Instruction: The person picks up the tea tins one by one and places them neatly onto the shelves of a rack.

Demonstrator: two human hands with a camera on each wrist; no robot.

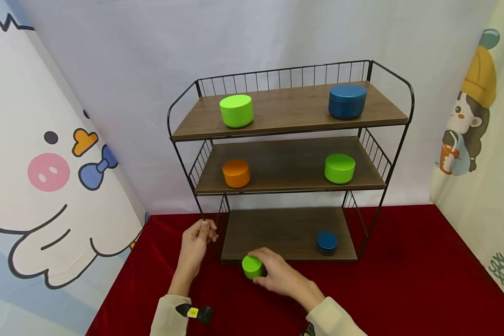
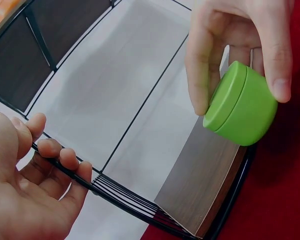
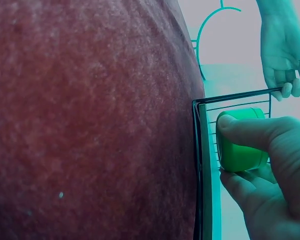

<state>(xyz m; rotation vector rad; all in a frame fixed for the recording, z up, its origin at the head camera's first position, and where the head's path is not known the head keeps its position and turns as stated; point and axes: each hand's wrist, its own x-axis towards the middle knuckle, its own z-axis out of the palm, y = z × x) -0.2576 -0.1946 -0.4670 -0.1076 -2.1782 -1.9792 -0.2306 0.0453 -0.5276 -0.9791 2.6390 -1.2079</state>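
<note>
My right hand (image 1: 283, 275) pinches a small round green tin (image 1: 252, 267) between thumb and fingers, in front of the bottom shelf's left front edge. In the left wrist view the green tin (image 2: 242, 105) is tilted, its lid seam showing. My left hand (image 1: 196, 240) grips the black wire frame at the left side of the three-tier shelf rack (image 1: 290, 190); in the left wrist view the fingers (image 2: 67, 159) curl round the rod. A small dark blue tin (image 1: 327, 243) sits on the right of the bottom shelf (image 1: 277, 228).
The top shelf bears a green tin (image 1: 237, 111) and a larger blue tin (image 1: 347, 101). On the middle shelf are an orange tin (image 1: 236, 173) and a green tin (image 1: 339, 168). Red cloth (image 1: 407, 280) covers the table; printed curtains (image 1: 38, 140) hang around it.
</note>
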